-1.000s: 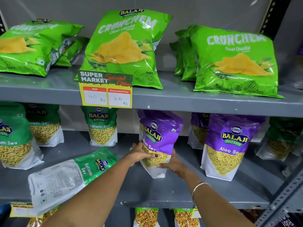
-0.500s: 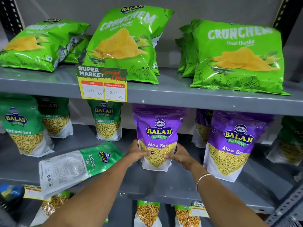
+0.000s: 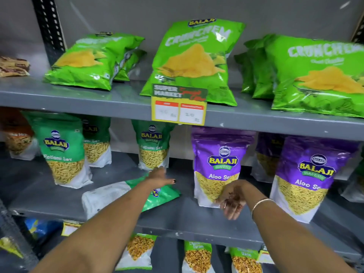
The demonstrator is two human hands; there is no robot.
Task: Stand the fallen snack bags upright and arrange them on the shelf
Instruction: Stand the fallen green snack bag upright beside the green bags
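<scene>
— Ratlami Sev bag, the fallen one: where does it lie?

— Flat on the middle shelf, near the front edge, its white back upward and its green top end pointing right; the left forearm crosses over it, so part of it is hidden.

— And the left hand?

— Stretched out over the bag's green end, fingers straight and spread, palm down; its grip is wide open and has hold of nothing; whether it touches the bag I cannot tell.

— The right hand?

— Loose in front of the lower part of the purple Aloo Sev bag, fingers drooping downward, grip slack and open, nothing in it; a thin bangle sits on the wrist.

— Does that purple bag stand?

— Upright on the same shelf, facing front; a second Aloo Sev bag stands to its right, with more purple ones behind.

— What else is standing?

— A green Ratlami Sev bag upright at the left, another further back just beyond the left hand; above, on the upper shelf, green Crunchem chip bags lean back; a yellow price tag hangs on that shelf's edge.
</scene>
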